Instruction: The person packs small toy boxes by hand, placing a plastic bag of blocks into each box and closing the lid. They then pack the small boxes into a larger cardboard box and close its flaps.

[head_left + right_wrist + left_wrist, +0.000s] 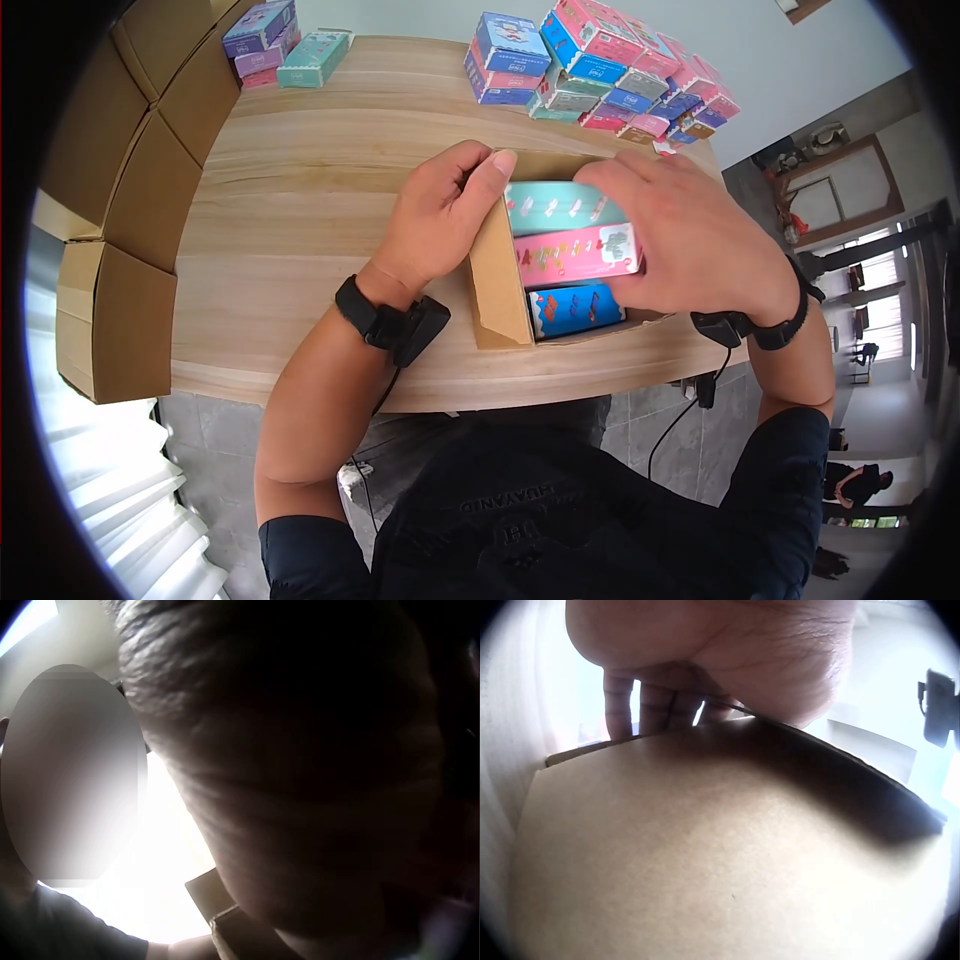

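Wooden table (280, 250): left hand (440, 208) grips carton (497, 295); right hand (692, 230) against pink box (572, 256), grip partly hidden, cannot tell.

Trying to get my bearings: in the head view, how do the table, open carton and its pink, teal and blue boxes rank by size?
1. Table
2. Open carton
3. Pink box and teal box: too alike to rank; teal is partly hidden
4. Blue box

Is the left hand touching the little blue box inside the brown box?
Apart. The head view shows a gap: the left hand is at the far left corner of the brown box, the blue box at its near end.
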### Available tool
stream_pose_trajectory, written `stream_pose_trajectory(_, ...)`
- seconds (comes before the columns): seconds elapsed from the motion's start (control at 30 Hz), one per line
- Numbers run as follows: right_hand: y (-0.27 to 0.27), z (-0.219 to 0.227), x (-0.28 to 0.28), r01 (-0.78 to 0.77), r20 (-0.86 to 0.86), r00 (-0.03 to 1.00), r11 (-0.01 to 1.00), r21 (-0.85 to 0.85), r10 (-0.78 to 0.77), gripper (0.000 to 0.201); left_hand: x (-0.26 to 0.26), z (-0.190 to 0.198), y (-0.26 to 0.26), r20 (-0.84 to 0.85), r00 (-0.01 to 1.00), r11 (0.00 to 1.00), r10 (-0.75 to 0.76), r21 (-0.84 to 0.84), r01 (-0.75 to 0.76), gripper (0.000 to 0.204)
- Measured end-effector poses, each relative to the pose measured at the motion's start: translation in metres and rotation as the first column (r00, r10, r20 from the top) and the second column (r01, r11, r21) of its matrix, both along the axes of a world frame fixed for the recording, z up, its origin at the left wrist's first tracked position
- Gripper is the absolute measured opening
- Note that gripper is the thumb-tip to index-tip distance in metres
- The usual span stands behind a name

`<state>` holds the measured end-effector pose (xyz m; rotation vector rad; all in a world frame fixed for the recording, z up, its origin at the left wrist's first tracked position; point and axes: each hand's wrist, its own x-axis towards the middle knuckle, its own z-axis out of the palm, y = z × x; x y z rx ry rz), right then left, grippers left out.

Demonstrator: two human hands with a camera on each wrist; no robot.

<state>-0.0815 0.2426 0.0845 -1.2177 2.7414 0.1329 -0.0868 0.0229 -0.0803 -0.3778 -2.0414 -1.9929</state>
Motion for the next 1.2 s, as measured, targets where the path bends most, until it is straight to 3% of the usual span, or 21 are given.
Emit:
stream_pose_trajectory(0.13, 0.017, -0.011, -0.008, -0.077, -0.033, 0.997, 0.974, -0.213, 0.072, 0.071, 0.001, 0.001, 0.0, 0.004, 1.0, 0.999, -0.023, 0.032, 0.022, 0.041)
stream_pose_trajectory(0.23, 0.015, -0.022, -0.013, -0.006, 0.107, 0.994, 0.98, -0.197, 0.027, 0.069, 0.001, 0.002, 0.0, 0.002, 1.0, 0.999, -0.024, 0.035, 0.024, 0.041)
stream_pose_trajectory(0.33, 0.016, -0.044, -0.015, -0.068, 0.01, 0.998, 0.99, -0.12, 0.07, 0.068, 0.001, 0.001, -0.001, -0.004, 1.0, 1.0, -0.022, 0.017, 0.022, 0.041)
stream_pose_trajectory(0.43, 0.018, -0.037, -0.018, -0.06, 0.047, 0.997, 0.998, 0.003, 0.06, 0.067, -0.001, -0.002, 0.0, -0.015, 0.999, 0.999, -0.028, 0.025, 0.028, 0.04)
stream_pose_trajectory(0.63, 0.02, -0.025, -0.021, -0.144, 0.098, 0.985, 0.99, 0.011, 0.142, 0.058, 0.0, 0.001, -0.001, -0.019, 1.0, 1.0, -0.007, 0.002, 0.007, 0.04)
stream_pose_trajectory(0.73, 0.014, -0.002, -0.035, -0.078, 0.272, 0.957, 0.992, -0.097, 0.102, 0.047, 0.002, 0.003, -0.003, 0.016, 1.0, 1.0, -0.014, -0.008, 0.014, 0.04)
stream_pose_trajectory(0.83, 0.01, 0.011, -0.059, 0.119, 0.296, 0.955, 0.908, -0.402, 0.006, 0.043, 0.002, 0.002, -0.002, 0.015, 1.0, 1.0, -0.016, 0.006, 0.016, 0.041)
stream_pose_trajectory(0.9, -0.003, 0.023, -0.08, 0.124, 0.025, 0.992, 0.926, -0.355, -0.123, 0.044, 0.0, 0.0, -0.001, 0.001, 1.0, 1.0, -0.014, 0.013, 0.013, 0.042)
stream_pose_trajectory(0.93, -0.005, 0.021, -0.097, 0.033, -0.186, 0.977, 0.937, -0.349, -0.103, 0.046, 0.0, 0.001, -0.001, 0.002, 1.0, 1.0, -0.016, 0.004, 0.016, 0.042)
stream_pose_trajectory(1.0, -0.006, 0.002, -0.137, -0.142, -0.574, 0.818, 0.951, -0.276, -0.044, 0.051, 0.001, 0.002, -0.003, 0.006, 1.0, 1.0, -0.013, -0.013, 0.013, 0.042)
stream_pose_trajectory(1.1, 0.002, -0.029, -0.189, -0.075, -0.739, 0.671, 0.986, -0.152, -0.063, 0.061, 0.002, 0.004, -0.003, 0.016, 1.0, 1.0, -0.002, -0.023, 0.002, 0.043)
stream_pose_trajectory(1.2, 0.006, -0.043, -0.196, -0.072, -0.714, 0.7, 0.993, -0.091, -0.015, 0.067, 0.001, 0.003, -0.003, 0.034, 0.999, 1.0, -0.011, -0.015, 0.011, 0.043)
